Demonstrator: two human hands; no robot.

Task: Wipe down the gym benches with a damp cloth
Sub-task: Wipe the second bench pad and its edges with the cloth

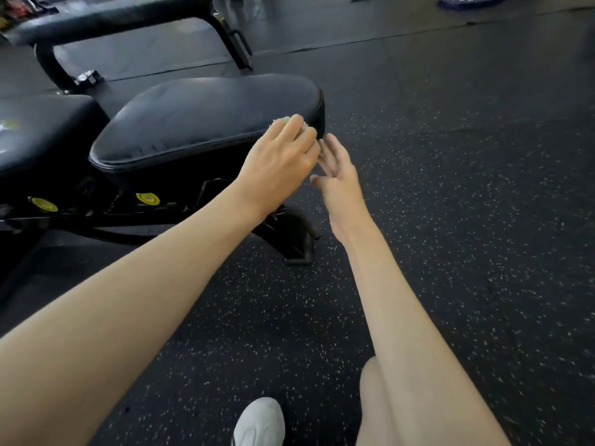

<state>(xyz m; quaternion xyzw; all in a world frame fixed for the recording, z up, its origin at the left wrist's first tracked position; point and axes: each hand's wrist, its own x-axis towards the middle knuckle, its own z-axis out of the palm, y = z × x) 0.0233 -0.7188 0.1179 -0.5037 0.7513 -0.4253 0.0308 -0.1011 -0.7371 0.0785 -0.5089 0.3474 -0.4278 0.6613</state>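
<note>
A black padded bench seat (199, 114) stands in front of me on a dark frame. My left hand (283, 159) lies on the seat's near right edge, its fingers curled over a small pale cloth (294, 119) that shows only beyond the knuckles. Just to the right of it, off the pad's corner, my right hand (338, 173) hovers with straight fingers and holds nothing.
A second black pad (35, 130) adjoins the seat at left. Another bench (106, 22) stands behind. The frame's foot (297, 249) sits on the speckled rubber floor (467, 220). A blue weight plate (470, 0) lies far right. My white shoe (259, 423) is at the bottom.
</note>
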